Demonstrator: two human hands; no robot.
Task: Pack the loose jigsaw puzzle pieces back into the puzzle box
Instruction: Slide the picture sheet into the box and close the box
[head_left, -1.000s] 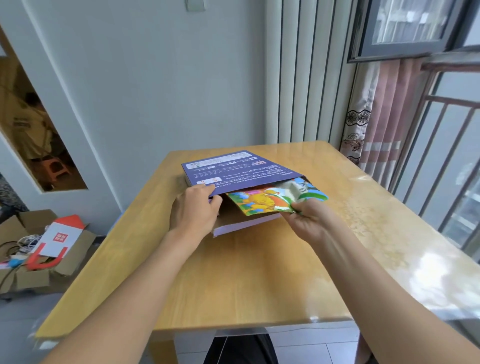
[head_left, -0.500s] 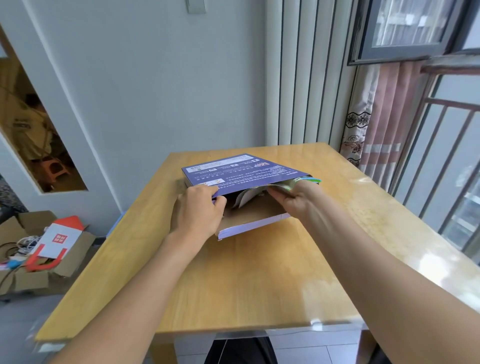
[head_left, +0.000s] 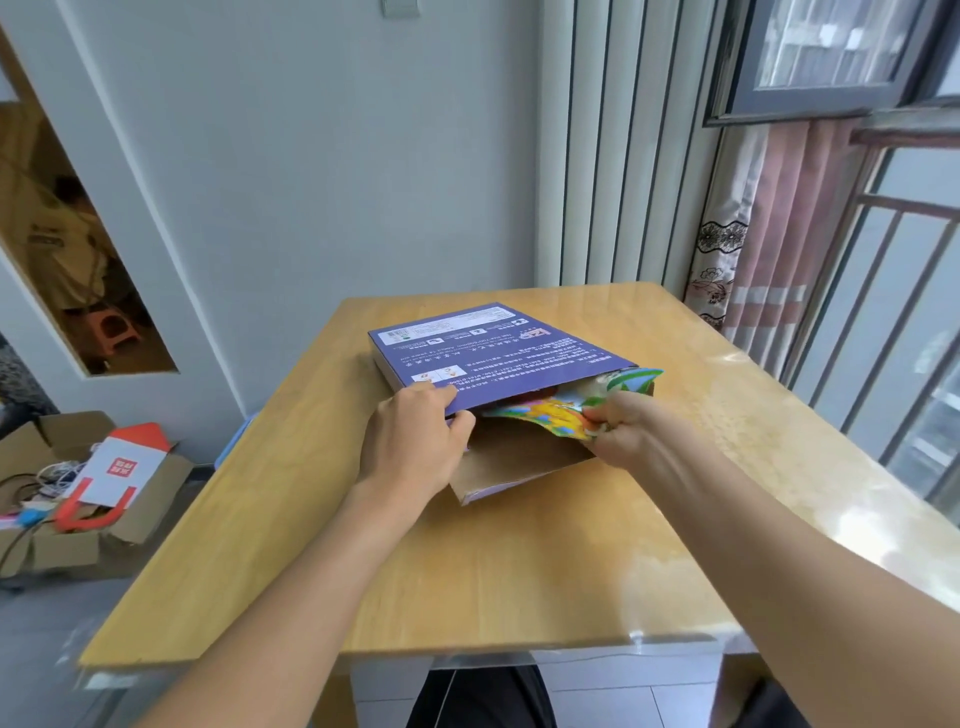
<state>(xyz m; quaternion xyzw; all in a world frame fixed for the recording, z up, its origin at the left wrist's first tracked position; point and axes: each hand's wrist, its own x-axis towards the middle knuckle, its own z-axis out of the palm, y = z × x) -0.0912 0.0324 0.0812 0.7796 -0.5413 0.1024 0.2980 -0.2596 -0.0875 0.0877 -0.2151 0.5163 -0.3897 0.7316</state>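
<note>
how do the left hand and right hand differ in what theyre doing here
The left hand grips the near edge of the purple box and holds its open end up; the right hand pinches the colourful puzzle sheet at that opening. The left hand holds stiff, flat card, while the right hand holds something bent and crumpled. The left hand sits at the box's near left corner, the right hand at its right side. Both are curled round what they hold, above the wooden table.

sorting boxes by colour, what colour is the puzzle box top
Purple-blue with white print on the puzzle box top, head view.
</note>
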